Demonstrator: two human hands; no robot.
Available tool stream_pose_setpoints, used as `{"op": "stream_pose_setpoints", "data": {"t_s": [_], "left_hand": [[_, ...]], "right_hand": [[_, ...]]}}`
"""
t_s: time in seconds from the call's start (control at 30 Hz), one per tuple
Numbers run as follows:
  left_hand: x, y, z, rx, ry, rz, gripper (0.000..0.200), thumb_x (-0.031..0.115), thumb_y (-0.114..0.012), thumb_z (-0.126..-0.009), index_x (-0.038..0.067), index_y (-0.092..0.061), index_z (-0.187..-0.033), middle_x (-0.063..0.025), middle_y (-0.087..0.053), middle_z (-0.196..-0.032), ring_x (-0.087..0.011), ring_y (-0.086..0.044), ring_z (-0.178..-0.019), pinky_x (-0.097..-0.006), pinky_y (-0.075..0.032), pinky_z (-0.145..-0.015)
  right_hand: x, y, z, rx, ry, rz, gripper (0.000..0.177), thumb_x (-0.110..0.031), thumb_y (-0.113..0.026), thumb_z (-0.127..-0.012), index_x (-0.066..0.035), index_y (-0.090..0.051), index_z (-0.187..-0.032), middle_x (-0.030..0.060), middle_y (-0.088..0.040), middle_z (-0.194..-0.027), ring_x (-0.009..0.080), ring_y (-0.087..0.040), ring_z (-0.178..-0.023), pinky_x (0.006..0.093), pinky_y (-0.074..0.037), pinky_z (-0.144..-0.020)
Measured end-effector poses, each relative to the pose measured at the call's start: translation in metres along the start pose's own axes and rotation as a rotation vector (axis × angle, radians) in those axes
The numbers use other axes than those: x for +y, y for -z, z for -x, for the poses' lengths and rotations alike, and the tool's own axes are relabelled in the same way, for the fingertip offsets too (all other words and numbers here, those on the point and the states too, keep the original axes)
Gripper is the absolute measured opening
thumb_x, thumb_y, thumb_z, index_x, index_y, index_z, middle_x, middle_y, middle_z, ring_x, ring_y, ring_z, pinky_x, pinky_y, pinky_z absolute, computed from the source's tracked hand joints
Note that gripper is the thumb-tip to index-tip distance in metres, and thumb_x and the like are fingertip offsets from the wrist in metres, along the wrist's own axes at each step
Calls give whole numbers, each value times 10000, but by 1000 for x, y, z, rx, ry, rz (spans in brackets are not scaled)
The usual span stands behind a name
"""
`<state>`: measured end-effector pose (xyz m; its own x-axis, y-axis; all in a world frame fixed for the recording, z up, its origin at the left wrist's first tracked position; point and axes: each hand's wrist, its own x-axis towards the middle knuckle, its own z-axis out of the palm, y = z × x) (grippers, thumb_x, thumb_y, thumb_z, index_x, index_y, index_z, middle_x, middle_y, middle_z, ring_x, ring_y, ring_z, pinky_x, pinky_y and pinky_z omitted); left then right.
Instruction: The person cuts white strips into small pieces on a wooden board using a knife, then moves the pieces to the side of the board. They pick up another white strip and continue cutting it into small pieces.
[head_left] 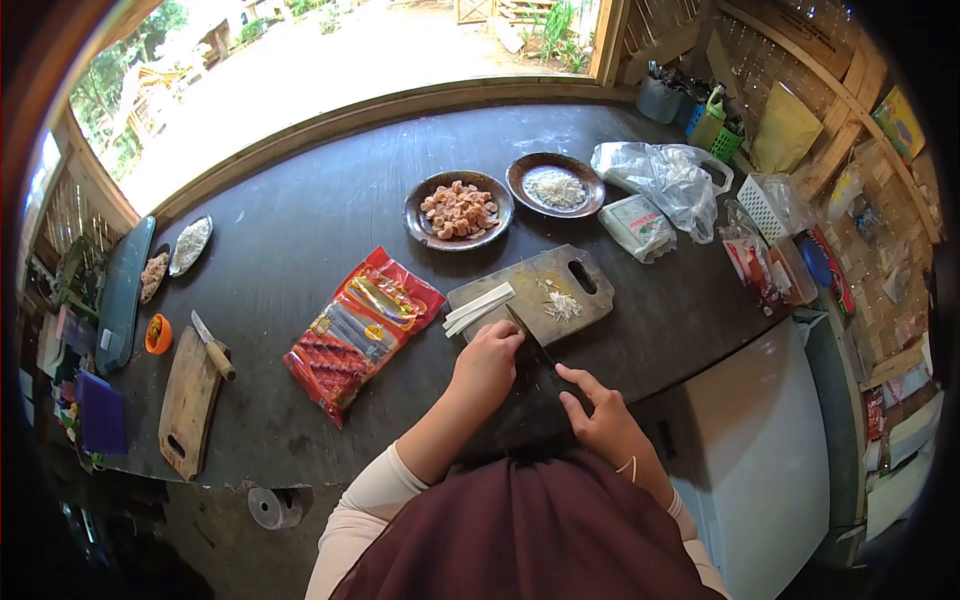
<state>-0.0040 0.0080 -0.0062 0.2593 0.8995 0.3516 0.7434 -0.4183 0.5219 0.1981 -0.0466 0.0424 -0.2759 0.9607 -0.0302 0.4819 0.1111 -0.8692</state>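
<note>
My right hand (608, 425) grips a knife (530, 334), its index finger stretched toward the handle. The dark blade points up and left over the near edge of a worn cutting board (535, 275). Close beside the blade, my left hand (488, 362) is closed with curled fingers at the board's near edge; whatever it pinches is hidden. Several long white strips (478, 309) lie on the board's left side, just beyond my left hand. To the right of the blade is a small heap of thin white shreds (563, 305).
Behind the board stand a bowl of sliced brownish-pink pieces (460, 210) and a bowl of white shreds (556, 188). A red food packet (362, 335) lies left. Farther left are a second board (190, 400), another knife (213, 345) and an orange cup (158, 334). Plastic bags (660, 180) sit right.
</note>
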Motion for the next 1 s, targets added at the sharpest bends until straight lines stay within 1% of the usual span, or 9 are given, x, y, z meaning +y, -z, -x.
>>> {"op": "stream_pose_setpoints", "data": {"t_s": [0.07, 0.47, 0.53, 0.7, 0.77, 0.83, 0.87, 0.93, 1.0], "left_hand": [[2, -1, 1, 13, 33, 7, 276, -38, -582, -777, 16, -689, -1026, -111, -636, -1049, -306, -609, -1004, -374, -507, -874], [2, -2, 2, 8, 35, -39, 287, -14, -602, -774, 40, -685, -1043, -87, -632, -1064, -290, -600, -1022, -367, -510, -878], [4, 3, 2, 2, 38, -47, 281, -12, -602, -777, 39, -686, -1039, -89, -631, -1066, -291, -599, -1021, -369, -510, -878], [3, 1, 2, -5, 29, -30, 268, -8, -603, -784, 39, -689, -1033, -95, -629, -1070, -298, -599, -1017, -376, -508, -877], [0, -1, 2, 20, 2, -68, 272, 15, -612, -757, 54, -685, -1016, -75, -619, -1040, -263, -596, -985, -342, -514, -862], [1, -1, 2, 28, 3, -61, 272, 13, -612, -759, 53, -685, -1018, -76, -618, -1041, -264, -595, -988, -342, -513, -864], [1, -1, 2, 34, 5, -52, 272, 11, -612, -760, 52, -684, -1019, -77, -618, -1043, -266, -595, -991, -342, -513, -866], [0, -2, 2, 32, 1, -53, 276, 9, -612, -759, 51, -684, -1023, -79, -617, -1047, -268, -594, -994, -343, -511, -870], [-1, -2, 2, 29, -4, -52, 280, 7, -612, -759, 50, -684, -1026, -80, -617, -1052, -270, -593, -997, -343, -510, -874]], "right_hand": [[2, 1, 3, -7, 7, -3, 397, -115, -584, -910, -80, -558, -1304, 293, -648, -1044, 435, -621, -1013, 405, -529, -817], [1, -6, -1, 17, 12, 30, 388, -127, -572, -924, -90, -542, -1308, 297, -651, -1018, 453, -612, -1011, 426, -523, -807], [1, -7, 1, 23, -84, -27, 380, -140, -569, -932, -101, -544, -1309, 296, -653, -1017, 456, -615, -1007, 434, -522, -805], [-1, -4, 10, 67, -103, -32, 376, -143, -574, -934, -110, -547, -1307, 292, -657, -1014, 451, -628, -991, 420, -525, -800], [4, -6, 12, 59, -81, -25, 377, -142, -576, -933, -110, -547, -1308, 294, -657, -1012, 449, -631, -989, 414, -526, -797], [12, -11, 13, 78, -7, -22, 376, -122, -585, -935, -112, -558, -1310, 181, -690, -846, 194, -684, -784, 312, -508, -759], [10, -10, 13, 79, -7, -23, 376, -122, -585, -935, -112, -558, -1310, 181, -690, -846, 194, -684, -784, 312, -508, -759], [4, -7, 12, 25, -68, -44, 384, -135, -580, -931, -107, -541, -1312, 301, -657, -968, 443, -641, -958, 421, -527, -769], [7, -8, 11, 50, -37, -34, 383, -133, -580, -931, -106, -542, -1311, 300, -658, -960, 444, -643, -949, 423, -527, -762]]}}
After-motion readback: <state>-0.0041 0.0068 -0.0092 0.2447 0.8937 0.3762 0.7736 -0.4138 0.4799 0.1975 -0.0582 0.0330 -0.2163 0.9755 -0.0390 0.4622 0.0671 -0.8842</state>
